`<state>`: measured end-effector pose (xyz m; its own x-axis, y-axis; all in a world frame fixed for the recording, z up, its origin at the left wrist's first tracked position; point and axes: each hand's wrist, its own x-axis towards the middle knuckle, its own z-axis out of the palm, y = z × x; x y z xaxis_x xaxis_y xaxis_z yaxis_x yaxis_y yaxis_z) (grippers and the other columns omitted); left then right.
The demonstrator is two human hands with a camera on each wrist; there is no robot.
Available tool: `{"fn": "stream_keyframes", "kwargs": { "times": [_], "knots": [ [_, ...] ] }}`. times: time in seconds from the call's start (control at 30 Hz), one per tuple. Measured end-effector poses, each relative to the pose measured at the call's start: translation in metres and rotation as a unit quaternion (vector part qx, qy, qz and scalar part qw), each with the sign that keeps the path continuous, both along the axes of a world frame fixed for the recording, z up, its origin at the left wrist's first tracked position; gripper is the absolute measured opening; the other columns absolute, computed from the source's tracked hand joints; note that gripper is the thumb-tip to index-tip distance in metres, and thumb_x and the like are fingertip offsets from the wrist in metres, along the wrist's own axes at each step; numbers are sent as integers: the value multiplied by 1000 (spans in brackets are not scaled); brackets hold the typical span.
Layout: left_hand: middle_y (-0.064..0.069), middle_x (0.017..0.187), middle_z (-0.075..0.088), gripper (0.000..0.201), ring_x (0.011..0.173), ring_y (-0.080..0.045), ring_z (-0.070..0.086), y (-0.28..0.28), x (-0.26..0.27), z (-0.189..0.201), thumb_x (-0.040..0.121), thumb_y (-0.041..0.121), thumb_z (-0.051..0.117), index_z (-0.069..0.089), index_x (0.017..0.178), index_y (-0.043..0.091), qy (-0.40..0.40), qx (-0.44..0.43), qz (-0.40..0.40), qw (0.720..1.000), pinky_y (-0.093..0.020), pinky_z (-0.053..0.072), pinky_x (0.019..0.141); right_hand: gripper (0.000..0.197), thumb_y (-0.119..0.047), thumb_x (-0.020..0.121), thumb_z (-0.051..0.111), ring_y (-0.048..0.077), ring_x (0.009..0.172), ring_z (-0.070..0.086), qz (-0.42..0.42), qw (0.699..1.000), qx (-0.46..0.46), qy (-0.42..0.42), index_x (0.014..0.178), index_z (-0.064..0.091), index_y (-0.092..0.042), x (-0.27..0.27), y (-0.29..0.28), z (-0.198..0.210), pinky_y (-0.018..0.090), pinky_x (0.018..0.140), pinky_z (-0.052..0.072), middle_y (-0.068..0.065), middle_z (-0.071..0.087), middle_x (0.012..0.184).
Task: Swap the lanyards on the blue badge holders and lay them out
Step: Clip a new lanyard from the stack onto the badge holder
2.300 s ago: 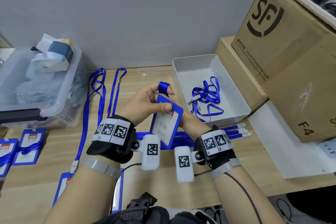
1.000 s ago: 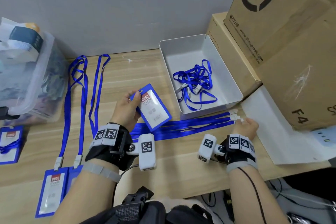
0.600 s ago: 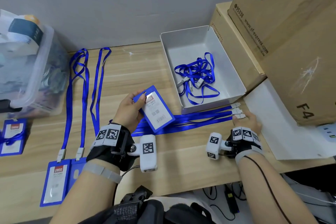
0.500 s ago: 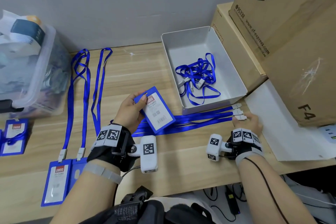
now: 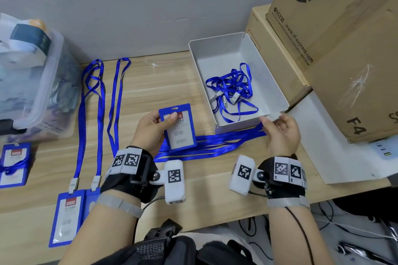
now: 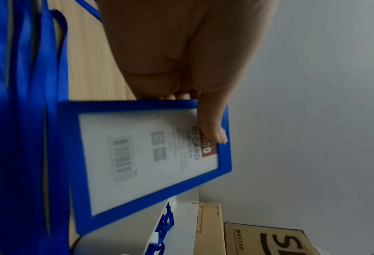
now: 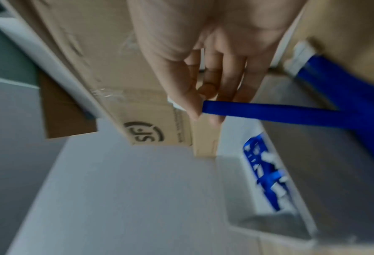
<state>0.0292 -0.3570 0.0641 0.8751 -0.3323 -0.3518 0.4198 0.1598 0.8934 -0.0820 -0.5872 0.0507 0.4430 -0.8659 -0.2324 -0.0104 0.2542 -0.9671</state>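
Holder (image 5: 178,128) pinched in left grip (image 5: 150,133): light, stiff; slot clear above thumb. Lanyard (image 7: 269,110) clip end pinched in right grip (image 5: 281,130): limp, best taken at clip.

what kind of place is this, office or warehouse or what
Probably an office or stockroom work desk. A wooden table stands against a plain wall, SF Express shipping cartons are stacked at one side, and a clear storage bin sits at the other.

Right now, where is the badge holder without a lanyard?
In the head view the badge holder is at centre, gripped by the left hand, above the loose lanyards and left of the white tray.
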Motion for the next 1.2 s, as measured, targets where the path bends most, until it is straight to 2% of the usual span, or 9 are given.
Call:
{"fn": "stream_keyframes", "kwargs": {
  "times": [0.07, 0.17, 0.23, 0.3, 0.37, 0.5, 0.8, 1.0, 1.2],
  "knots": [
    [4, 72, 72, 8, 69, -9, 68, 4, 0, 6, 87, 6, 56, 63, 86, 9, -17, 6, -6, 1000, -24, 55, 61, 33, 2, 63, 71, 16, 68, 58, 77, 995, 5, -58, 84, 58, -20, 9, 18, 23, 27, 65, 51, 2, 58, 77],
    [6, 72, 71, 13, 69, -7, 67, 12, 1, 18, 87, 7, 56, 62, 93, 17, -49, 12, -13, 999, -24, 53, 66, 26, 0, 71, 66, 5, 49, 54, 217, 973, -25, -75, 87, 63, -20, 21, 50, 53, 16, 49, 43, -6, 61, 71],
    [3, 78, 69, 29, 72, -7, 65, 18, 1, 29, 87, 3, 56, 59, 102, 27, -103, 14, -18, 994, -22, 53, 67, 22, 2, 81, 62, 2, 46, 51, 297, 952, -58, -53, 89, 64, -18, 29, 70, 70, 14, 47, 42, -9, 61, 69],
    [-1, 92, 65, 35, 78, -5, 63, 25, -1, 39, 87, -1, 54, 59, 105, 28, -167, 31, -18, 985, -20, 52, 71, 18, 0, 83, 60, 1, 44, 49, 347, 933, -86, -33, 91, 65, -16, 35, 88, 82, 15, 47, 42, -3, 57, 72],
    [10, 93, 68, 32, 82, 2, 62, 31, 0, 45, 87, -3, 53, 64, 99, 24, -206, 63, -14, 976, -15, 48, 76, 15, -2, 83, 61, 1, 42, 48, 379, 919, -110, -17, 94, 65, -11, 40, 102, 89, 15, 47, 41, -1, 56, 71],
    [18, 81, 71, 26, 82, 3, 63, 43, 1, 50, 83, 0, 61, 68, 90, 24, -219, 103, -33, 970, -13, 47, 76, 16, -3, 82, 62, 2, 38, 42, 409, 905, -114, 2, 98, 66, -4, 48, 121, 89, 11, 43, 38, 1, 55, 67],
    [8, 93, 66, 25, 84, 4, 60, 55, -1, 54, 79, 7, 67, 67, 101, 20, -269, 144, -39, 952, -12, 47, 79, 14, -4, 84, 62, 1, 41, 42, 435, 889, -140, 20, 96, 68, -7, 57, 137, 84, 12, 44, 37, 2, 52, 63],
    [5, 93, 64, 38, 80, 6, 59, 59, 0, 52, 76, 2, 68, 63, 103, 28, -256, 119, -51, 958, -10, 46, 74, 11, -3, 82, 63, 5, 44, 55, 421, 901, -109, 0, 79, 61, -14, 58, 143, 81, 15, 46, 43, 3, 58, 62],
    [-1, 95, 65, 29, 80, 6, 58, 63, 2, 52, 77, 4, 67, 66, 92, 29, -257, 128, -74, 955, -9, 47, 74, 8, -9, 84, 62, 9, 51, 63, 447, 878, -169, 40, 78, 62, -13, 58, 145, 86, 18, 54, 52, 7, 66, 67]
  ]
}}
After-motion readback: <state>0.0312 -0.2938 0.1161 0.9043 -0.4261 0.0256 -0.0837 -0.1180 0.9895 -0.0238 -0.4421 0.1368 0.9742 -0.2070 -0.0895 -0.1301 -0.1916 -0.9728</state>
